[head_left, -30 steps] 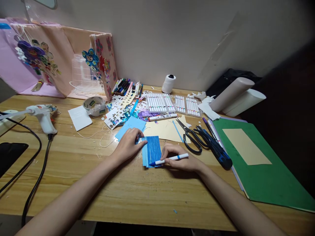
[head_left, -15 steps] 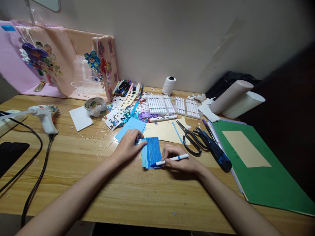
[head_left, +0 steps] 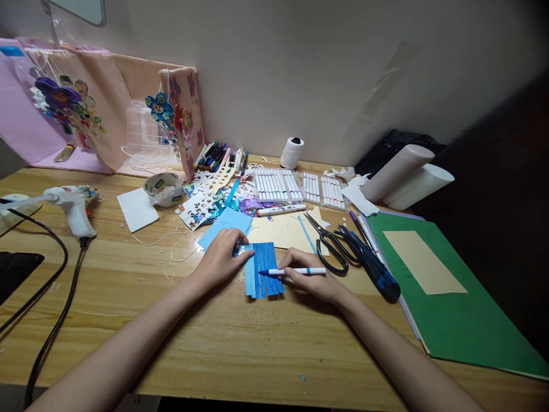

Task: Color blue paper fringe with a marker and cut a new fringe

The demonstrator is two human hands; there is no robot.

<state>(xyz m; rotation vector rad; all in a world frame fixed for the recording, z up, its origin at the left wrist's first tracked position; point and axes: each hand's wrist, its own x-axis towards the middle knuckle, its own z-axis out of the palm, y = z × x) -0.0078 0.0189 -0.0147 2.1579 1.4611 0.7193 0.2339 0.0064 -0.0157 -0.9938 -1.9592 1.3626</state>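
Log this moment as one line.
left hand: pins blue paper | right hand: holds marker, tip on paper | scissors beside

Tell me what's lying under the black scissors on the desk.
The black scissors lie partly on a cream paper sheet, blades over it beside a thin blue strip. Their handles rest on the wooden desk. Whatever sits directly beneath the blades is hidden.

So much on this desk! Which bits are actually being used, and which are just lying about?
In use:
left hand pressing the blue paper
right hand holding the blue marker

Lying about:
scissors
glue gun
tape roll
marker trays
green folder
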